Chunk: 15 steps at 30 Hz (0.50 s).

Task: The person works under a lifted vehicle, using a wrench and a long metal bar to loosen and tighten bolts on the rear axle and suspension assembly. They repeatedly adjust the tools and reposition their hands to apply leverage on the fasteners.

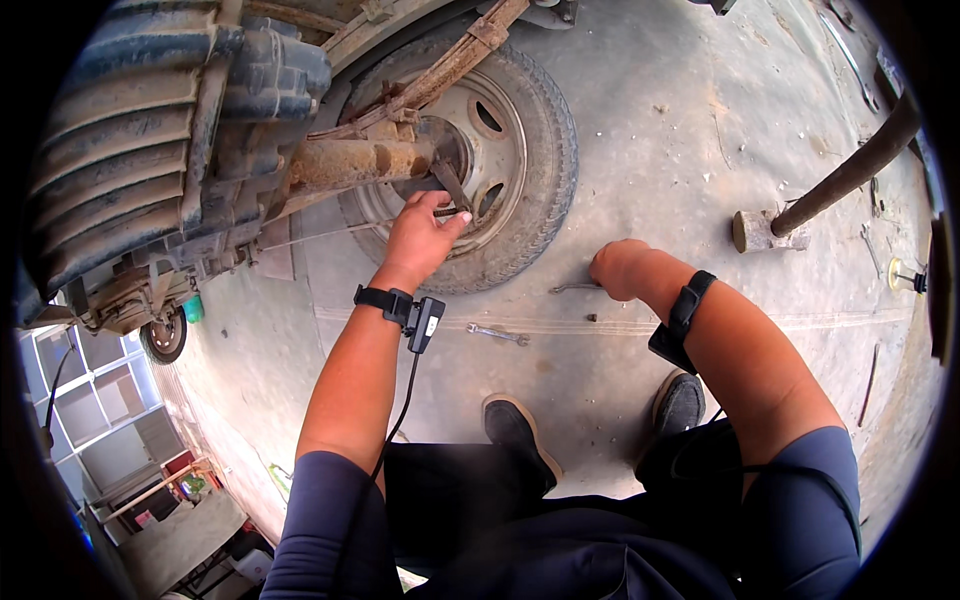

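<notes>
Through the head camera, I see the left hand (422,238) just off centre toward 11 o'clock, its thumb and fingers pinching a short, dark threaded metal rod (449,212). That rod sits at the lower end of a flat, rusty brown metal lever (450,184), in front of a dusty wheel with a pale steel rim and black rubber tyre (548,125) at 12 o'clock. A rusty tubular steel axle (345,163) reaches the wheel from 10 o'clock. The right hand (622,268) is low over the grey concrete floor (640,140), toward 3 o'clock. Its fingers curl under, and a slim silver metal wrench (574,288) pokes out beside them on the 8 o'clock side; I cannot tell whether they grasp it. I find a second silver wrench with a shaped head at each end (498,335) near centre toward 5 o'clock, and a pale, round-cut wooden block (755,231) farther out, between 2 and 3 o'clock.
</notes>
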{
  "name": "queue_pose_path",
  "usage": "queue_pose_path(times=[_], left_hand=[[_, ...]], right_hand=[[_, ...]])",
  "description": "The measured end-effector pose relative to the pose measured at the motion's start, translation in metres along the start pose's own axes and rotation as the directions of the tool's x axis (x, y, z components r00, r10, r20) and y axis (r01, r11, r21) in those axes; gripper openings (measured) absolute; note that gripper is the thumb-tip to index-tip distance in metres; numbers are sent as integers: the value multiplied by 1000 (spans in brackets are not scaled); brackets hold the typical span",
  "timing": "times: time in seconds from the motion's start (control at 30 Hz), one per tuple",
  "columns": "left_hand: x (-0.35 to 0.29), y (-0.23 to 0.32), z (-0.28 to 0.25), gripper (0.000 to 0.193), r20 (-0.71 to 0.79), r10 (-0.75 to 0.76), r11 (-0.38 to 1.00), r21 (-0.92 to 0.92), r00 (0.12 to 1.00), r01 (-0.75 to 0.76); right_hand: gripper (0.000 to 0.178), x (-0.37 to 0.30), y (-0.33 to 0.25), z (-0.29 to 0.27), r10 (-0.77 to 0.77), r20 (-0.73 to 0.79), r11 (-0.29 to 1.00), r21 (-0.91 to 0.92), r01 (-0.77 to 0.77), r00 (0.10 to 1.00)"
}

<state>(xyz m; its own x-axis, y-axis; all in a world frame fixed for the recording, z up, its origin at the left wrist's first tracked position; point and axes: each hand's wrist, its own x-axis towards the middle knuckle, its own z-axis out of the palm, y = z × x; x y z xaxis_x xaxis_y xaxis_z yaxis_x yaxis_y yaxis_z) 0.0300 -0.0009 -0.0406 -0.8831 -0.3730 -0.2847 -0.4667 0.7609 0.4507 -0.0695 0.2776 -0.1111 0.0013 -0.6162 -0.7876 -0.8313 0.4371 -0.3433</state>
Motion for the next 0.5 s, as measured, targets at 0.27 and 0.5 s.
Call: queue_pose_path(times=[0.27, 0.5], left_hand=[[8, -9, 13, 44, 62, -74, 972, -218, 995, 85], [5, -24, 12, 42, 108, -61, 922, -375, 992, 98]], right_hand=[[30, 4, -2, -1, 11, 14, 999, -38, -11, 1000], [33, 7, 2, -4, -12, 14, 997, -74, 13, 1000]])
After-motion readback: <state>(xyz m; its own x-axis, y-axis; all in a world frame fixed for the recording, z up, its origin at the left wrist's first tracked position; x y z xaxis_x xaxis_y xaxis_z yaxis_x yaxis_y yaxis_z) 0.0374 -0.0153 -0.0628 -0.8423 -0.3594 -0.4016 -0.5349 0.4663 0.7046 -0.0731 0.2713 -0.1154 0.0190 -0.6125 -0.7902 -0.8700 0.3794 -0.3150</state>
